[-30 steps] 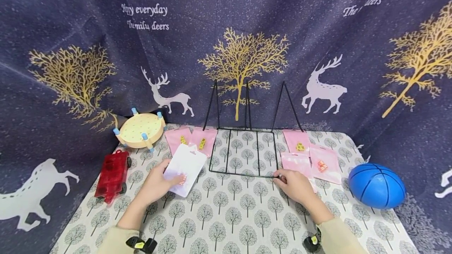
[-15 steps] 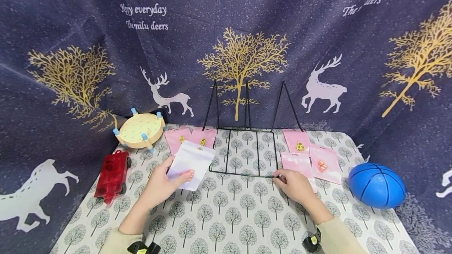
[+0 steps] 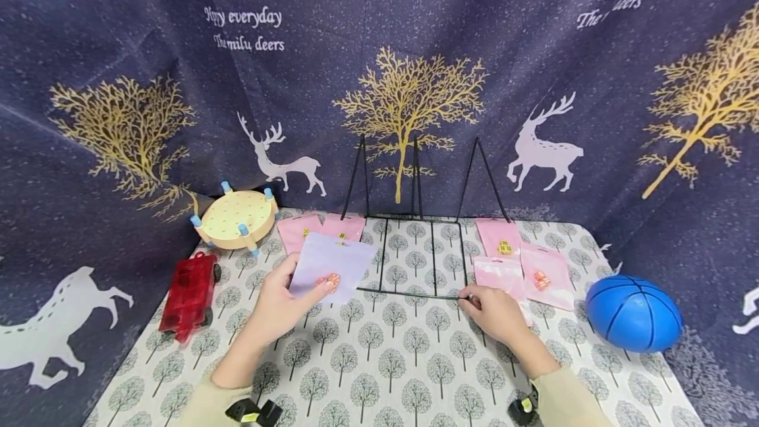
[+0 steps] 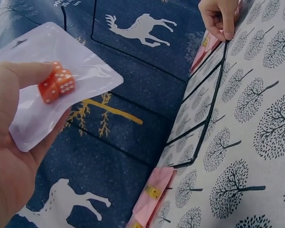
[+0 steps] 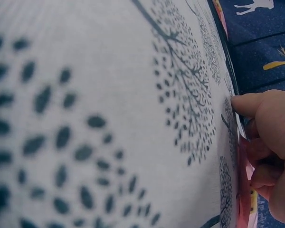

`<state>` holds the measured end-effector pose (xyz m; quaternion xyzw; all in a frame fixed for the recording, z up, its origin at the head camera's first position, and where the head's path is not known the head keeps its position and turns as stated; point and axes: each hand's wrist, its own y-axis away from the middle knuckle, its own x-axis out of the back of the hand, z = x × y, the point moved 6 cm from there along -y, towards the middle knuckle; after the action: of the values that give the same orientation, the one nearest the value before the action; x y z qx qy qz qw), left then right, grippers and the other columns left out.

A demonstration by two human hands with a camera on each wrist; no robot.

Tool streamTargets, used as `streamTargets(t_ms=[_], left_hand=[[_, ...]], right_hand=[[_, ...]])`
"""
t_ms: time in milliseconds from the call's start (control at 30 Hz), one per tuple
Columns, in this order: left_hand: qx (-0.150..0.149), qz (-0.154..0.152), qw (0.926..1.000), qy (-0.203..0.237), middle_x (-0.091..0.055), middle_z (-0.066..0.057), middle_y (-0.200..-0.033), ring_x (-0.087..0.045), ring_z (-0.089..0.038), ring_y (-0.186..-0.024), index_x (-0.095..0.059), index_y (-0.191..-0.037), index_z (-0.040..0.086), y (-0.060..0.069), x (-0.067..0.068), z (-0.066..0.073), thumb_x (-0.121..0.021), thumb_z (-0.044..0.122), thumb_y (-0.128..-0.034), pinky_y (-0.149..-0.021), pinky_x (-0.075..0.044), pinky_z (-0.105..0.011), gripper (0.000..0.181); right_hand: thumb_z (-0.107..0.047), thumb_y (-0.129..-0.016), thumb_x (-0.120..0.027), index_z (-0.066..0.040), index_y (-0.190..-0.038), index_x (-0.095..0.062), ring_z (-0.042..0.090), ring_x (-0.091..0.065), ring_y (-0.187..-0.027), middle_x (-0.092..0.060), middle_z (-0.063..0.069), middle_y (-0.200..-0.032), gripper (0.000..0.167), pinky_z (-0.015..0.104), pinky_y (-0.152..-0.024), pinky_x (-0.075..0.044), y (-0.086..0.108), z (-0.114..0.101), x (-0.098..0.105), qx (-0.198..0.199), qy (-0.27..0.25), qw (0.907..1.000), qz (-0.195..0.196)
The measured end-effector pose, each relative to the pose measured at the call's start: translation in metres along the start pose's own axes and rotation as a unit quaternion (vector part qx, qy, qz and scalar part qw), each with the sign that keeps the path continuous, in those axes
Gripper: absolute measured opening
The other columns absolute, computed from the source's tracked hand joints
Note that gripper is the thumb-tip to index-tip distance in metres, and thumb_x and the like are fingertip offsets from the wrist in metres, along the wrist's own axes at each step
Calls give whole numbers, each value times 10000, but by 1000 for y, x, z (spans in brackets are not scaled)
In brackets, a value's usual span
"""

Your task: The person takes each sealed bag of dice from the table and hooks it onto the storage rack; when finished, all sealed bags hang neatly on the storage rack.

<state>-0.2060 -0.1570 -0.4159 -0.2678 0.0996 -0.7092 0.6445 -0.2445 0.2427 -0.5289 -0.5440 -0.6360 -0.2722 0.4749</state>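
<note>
My left hand (image 3: 274, 305) grips a pale lavender zip bag (image 3: 350, 259) by its left side, thumb across the front. Orange dice with white dots (image 4: 57, 83) show inside it in the left wrist view. The bag is held up over the left front corner of a black wire rack (image 3: 409, 294), hiding that corner in the head view. At the rack's right front corner, my right hand (image 3: 499, 313) pinches the wire between thumb and finger. The right wrist view shows the right hand (image 5: 270, 137) low beside the cloth.
Pink bags with yellow pieces (image 3: 290, 228) lie behind the left hand. More pink bags (image 3: 548, 259) lie right of the rack, holding yellow or orange pieces. A red toy car (image 3: 188, 295) and a round peg-legged board (image 3: 237, 218) are left; a blue ball (image 3: 633, 313) is right.
My left hand has carried the lavender bag rightward and up toward the rack, and the bag has turned and tipped. The right hand stays on the rack corner.
</note>
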Motion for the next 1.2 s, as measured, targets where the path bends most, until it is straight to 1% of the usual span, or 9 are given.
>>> streamTargets(t_ms=[100,200,333,433,533,667,833,967,1200], left_hand=[[-104,187,9998,15,-702,-58,-1109,-701,-206,-923,-662,-1164,107,-3,-1,2,-844,-10,-849,-748,-611,-324,382],[-67,345,9994,35,-695,-61,-1100,-692,-203,-914,-655,-1146,95,-6,-3,2,-850,-23,-835,-747,-603,-310,386],[76,490,9987,93,-703,-72,-1079,-694,-203,-905,-647,-1161,85,-10,-4,2,-854,-33,-825,-754,-601,-309,411],[113,617,9980,32,-713,-84,-1065,-699,-193,-877,-647,-1182,70,-12,-5,3,-857,-24,-823,-730,-606,-315,427],[108,722,9973,-5,-719,-100,-1071,-702,-187,-886,-641,-1192,56,-14,-6,5,-859,-3,-830,-739,-606,-315,426],[101,757,9970,96,-717,-121,-1095,-699,-190,-924,-629,-1216,38,-16,-9,7,-851,-1,-840,-775,-601,-308,438],[80,761,9968,250,-719,-99,-1105,-701,-211,-935,-634,-1216,45,-20,-11,1,-845,-15,-842,-783,-603,-317,433],[127,796,9963,314,-726,-62,-1101,-697,-225,-947,-642,-1209,72,-21,-13,0,-851,-7,-840,-792,-598,-324,431],[251,858,9955,323,-726,-86,-1106,-698,-229,-960,-634,-1204,59,-24,-15,-3,-849,-6,-843,-799,-600,-326,424]], right_hand=[[-253,-949,-779,-248,-1007,-762,58,-291,-502,-383,-140,-567,61,283,-481,-283,0,0,0,5,7,10000,6],[-256,-948,-781,-252,-1004,-762,57,-292,-502,-381,-142,-565,59,282,-482,-283,1,-1,0,-4,27,10000,-1],[-258,-949,-781,-259,-993,-760,58,-294,-502,-381,-143,-564,49,286,-483,-284,1,-2,1,2,41,10000,15],[-257,-951,-779,-257,-990,-759,62,-304,-503,-385,-143,-569,44,292,-484,-293,1,-2,2,19,40,10000,28],[-256,-954,-774,-255,-994,-758,66,-317,-507,-391,-142,-575,43,297,-487,-304,0,-1,1,18,55,10000,24],[-257,-955,-772,-254,-998,-757,72,-329,-511,-395,-138,-580,45,302,-489,-311,0,-1,0,-16,61,10000,3],[-256,-951,-775,-254,-995,-756,78,-332,-510,-398,-133,-577,48,308,-487,-313,0,0,-1,-66,23,10000,-19],[-265,-952,-776,-255,-989,-753,74,-329,-508,-397,-138,-574,44,305,-486,-311,1,1,-2,-57,33,10000,-7],[-329,-967,-757,-255,-965,-741,62,-317,-504,-380,-150,-565,76,299,-480,-305,1,1,-2,19,24,10000,40]])
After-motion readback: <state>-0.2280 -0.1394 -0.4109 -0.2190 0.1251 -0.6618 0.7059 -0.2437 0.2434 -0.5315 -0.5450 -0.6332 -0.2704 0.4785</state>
